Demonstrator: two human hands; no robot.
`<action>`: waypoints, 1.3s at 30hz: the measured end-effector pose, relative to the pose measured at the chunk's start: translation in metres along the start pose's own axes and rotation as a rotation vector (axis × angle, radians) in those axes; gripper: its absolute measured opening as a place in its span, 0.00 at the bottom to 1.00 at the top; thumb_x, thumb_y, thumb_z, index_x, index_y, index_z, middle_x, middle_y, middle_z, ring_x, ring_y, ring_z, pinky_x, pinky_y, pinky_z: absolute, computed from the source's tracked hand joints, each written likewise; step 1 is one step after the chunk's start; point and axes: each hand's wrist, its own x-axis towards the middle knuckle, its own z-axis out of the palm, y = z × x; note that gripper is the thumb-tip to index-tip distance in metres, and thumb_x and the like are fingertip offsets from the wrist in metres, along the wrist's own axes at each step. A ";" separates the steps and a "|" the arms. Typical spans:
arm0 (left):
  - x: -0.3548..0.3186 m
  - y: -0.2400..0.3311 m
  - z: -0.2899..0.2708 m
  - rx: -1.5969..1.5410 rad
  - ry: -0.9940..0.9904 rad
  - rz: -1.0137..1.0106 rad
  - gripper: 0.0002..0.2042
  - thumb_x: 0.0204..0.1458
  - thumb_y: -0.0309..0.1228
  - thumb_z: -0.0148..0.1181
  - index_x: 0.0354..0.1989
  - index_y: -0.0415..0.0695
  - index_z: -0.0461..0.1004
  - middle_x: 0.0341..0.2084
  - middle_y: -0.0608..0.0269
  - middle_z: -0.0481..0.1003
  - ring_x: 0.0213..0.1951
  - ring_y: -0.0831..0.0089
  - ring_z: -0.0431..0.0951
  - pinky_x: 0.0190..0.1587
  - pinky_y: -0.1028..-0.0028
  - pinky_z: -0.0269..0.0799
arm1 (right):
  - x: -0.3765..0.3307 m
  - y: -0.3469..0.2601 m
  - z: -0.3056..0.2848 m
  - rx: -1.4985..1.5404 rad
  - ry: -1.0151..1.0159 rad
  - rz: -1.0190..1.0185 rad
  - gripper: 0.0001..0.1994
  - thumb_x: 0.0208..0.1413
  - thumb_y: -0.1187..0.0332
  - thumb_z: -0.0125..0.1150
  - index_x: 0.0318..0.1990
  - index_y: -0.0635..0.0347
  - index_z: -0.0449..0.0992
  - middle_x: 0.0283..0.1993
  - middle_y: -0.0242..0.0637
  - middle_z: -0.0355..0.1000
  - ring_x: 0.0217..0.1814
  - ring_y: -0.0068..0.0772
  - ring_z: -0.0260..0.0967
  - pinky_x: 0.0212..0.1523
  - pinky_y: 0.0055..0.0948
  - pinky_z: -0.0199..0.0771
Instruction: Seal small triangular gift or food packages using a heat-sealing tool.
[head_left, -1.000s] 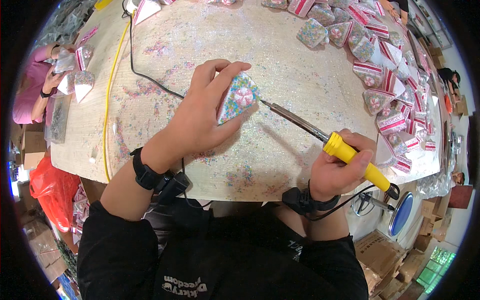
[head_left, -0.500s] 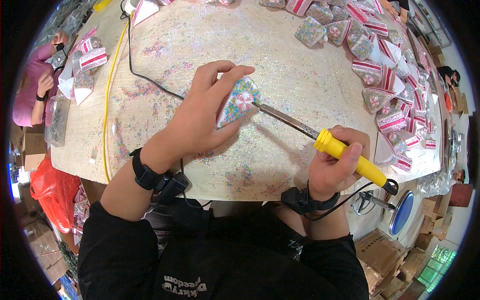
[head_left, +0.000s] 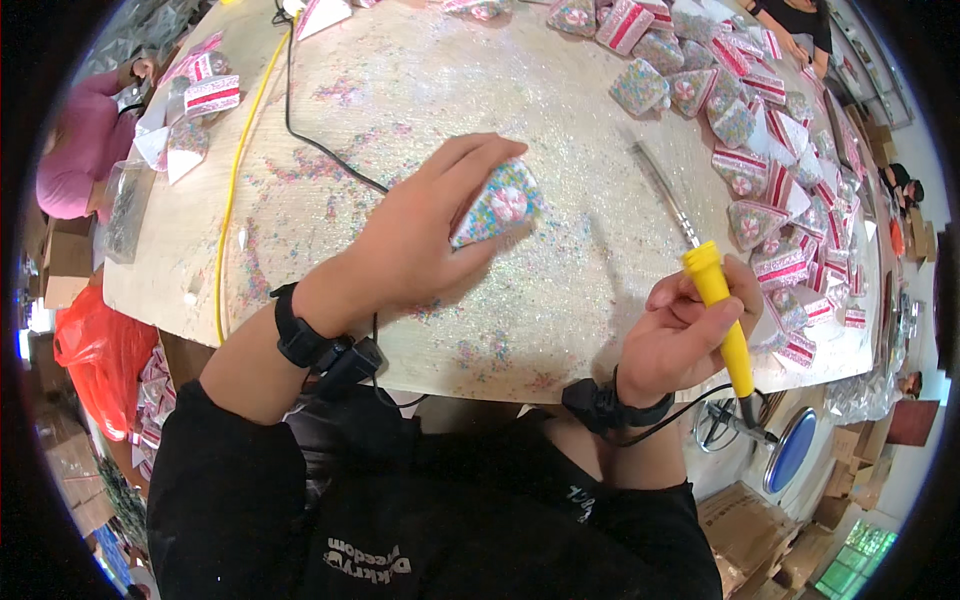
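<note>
My left hand (head_left: pixel 425 225) is closed round a wedge-shaped cake ornament (head_left: pixel 497 207), its top covered in pastel beads with a pink-and-white candy swirl facing up. It is held just over the middle of the table. In my right hand (head_left: pixel 685 325) is a soldering iron (head_left: pixel 722 320) with a yellow handle, gripped between thumb and fingers. Its metal shaft slants up and away to the left, the tip apart from the ornament. A black cord trails from the handle's end past my right wrist.
Many similar wedges (head_left: pixel 785 180) are heaped along the table's right side, with a smaller group (head_left: pixel 205 100) at far left. A yellow cable (head_left: pixel 232 200) and a black cord (head_left: pixel 330 155) cross the bead-strewn table (head_left: pixel 400 345). Other people sit at far left and far right.
The soldering iron's tip has come away from the ornament's candy swirl and swung up to the right. My left hand still holds the ornament, and the whole view has shifted slightly.
</note>
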 end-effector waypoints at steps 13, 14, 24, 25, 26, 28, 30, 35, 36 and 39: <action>-0.103 0.038 -0.156 0.971 0.573 0.187 0.36 0.34 0.21 0.67 0.61 0.44 0.70 0.56 0.47 0.66 0.59 0.52 0.67 0.54 0.60 0.70 | 0.005 -0.008 0.002 -0.261 0.045 0.022 0.15 0.70 0.63 0.46 0.56 0.62 0.71 0.29 0.30 0.65 0.27 0.17 0.58 0.25 0.18 0.53; -0.130 0.022 -0.188 0.966 0.692 0.150 0.34 0.37 0.20 0.67 0.60 0.42 0.69 0.56 0.47 0.66 0.59 0.51 0.66 0.54 0.60 0.70 | 0.004 -0.008 0.004 -0.272 0.034 0.018 0.15 0.70 0.63 0.46 0.56 0.61 0.71 0.28 0.30 0.65 0.27 0.17 0.58 0.25 0.18 0.52; -0.436 -0.098 -0.216 1.506 0.700 -1.534 0.44 0.48 0.35 0.63 0.73 0.44 0.46 0.70 0.30 0.41 0.70 0.35 0.47 0.65 0.29 0.36 | 0.002 0.002 0.004 -0.105 0.018 0.024 0.14 0.69 0.64 0.48 0.56 0.62 0.67 0.25 0.31 0.63 0.26 0.20 0.59 0.28 0.20 0.59; -0.412 -0.101 -0.208 1.496 0.695 -1.507 0.44 0.48 0.35 0.63 0.73 0.44 0.46 0.70 0.30 0.41 0.70 0.35 0.47 0.65 0.29 0.36 | 0.003 -0.001 0.004 -0.099 0.030 -0.007 0.14 0.69 0.65 0.47 0.57 0.62 0.66 0.26 0.31 0.63 0.26 0.20 0.59 0.28 0.21 0.59; -0.387 -0.097 -0.201 1.496 0.717 -1.303 0.44 0.48 0.34 0.64 0.73 0.45 0.47 0.71 0.31 0.39 0.70 0.37 0.46 0.66 0.32 0.38 | 0.002 -0.002 0.005 -0.087 0.036 -0.032 0.15 0.69 0.65 0.47 0.57 0.62 0.65 0.26 0.31 0.63 0.26 0.20 0.59 0.29 0.21 0.59; -0.330 -0.091 -0.204 1.371 0.755 -0.965 0.43 0.46 0.33 0.65 0.72 0.47 0.50 0.71 0.33 0.40 0.70 0.39 0.47 0.67 0.39 0.42 | 0.001 -0.002 0.005 -0.080 0.054 -0.029 0.15 0.69 0.65 0.46 0.58 0.61 0.64 0.27 0.31 0.64 0.27 0.21 0.60 0.29 0.21 0.60; -0.255 -0.077 -0.212 1.299 0.746 -0.674 0.41 0.45 0.31 0.66 0.70 0.48 0.55 0.69 0.34 0.45 0.69 0.40 0.50 0.67 0.46 0.47 | 0.000 0.003 0.003 -0.039 0.027 -0.023 0.14 0.69 0.65 0.46 0.57 0.61 0.65 0.27 0.31 0.64 0.28 0.20 0.60 0.29 0.21 0.60; -0.063 -0.049 -0.204 1.039 0.433 -0.088 0.27 0.46 0.26 0.63 0.58 0.48 0.68 0.57 0.47 0.66 0.60 0.46 0.64 0.62 0.52 0.59 | 0.001 -0.002 0.001 -0.037 0.011 -0.002 0.13 0.68 0.68 0.47 0.57 0.60 0.65 0.28 0.31 0.63 0.28 0.19 0.58 0.30 0.20 0.61; -0.036 -0.059 -0.202 0.955 0.383 -0.039 0.25 0.46 0.26 0.63 0.56 0.46 0.68 0.55 0.49 0.68 0.59 0.46 0.66 0.61 0.52 0.62 | 0.001 -0.002 0.000 -0.039 0.030 -0.015 0.13 0.68 0.68 0.47 0.57 0.60 0.65 0.28 0.31 0.63 0.28 0.19 0.58 0.30 0.20 0.61; 0.038 -0.104 -0.190 0.829 0.228 -0.073 0.27 0.45 0.27 0.64 0.58 0.44 0.66 0.55 0.47 0.68 0.59 0.44 0.66 0.61 0.50 0.62 | 0.000 0.000 -0.005 -0.041 -0.018 -0.021 0.11 0.69 0.70 0.45 0.55 0.63 0.66 0.28 0.30 0.62 0.26 0.18 0.57 0.29 0.17 0.60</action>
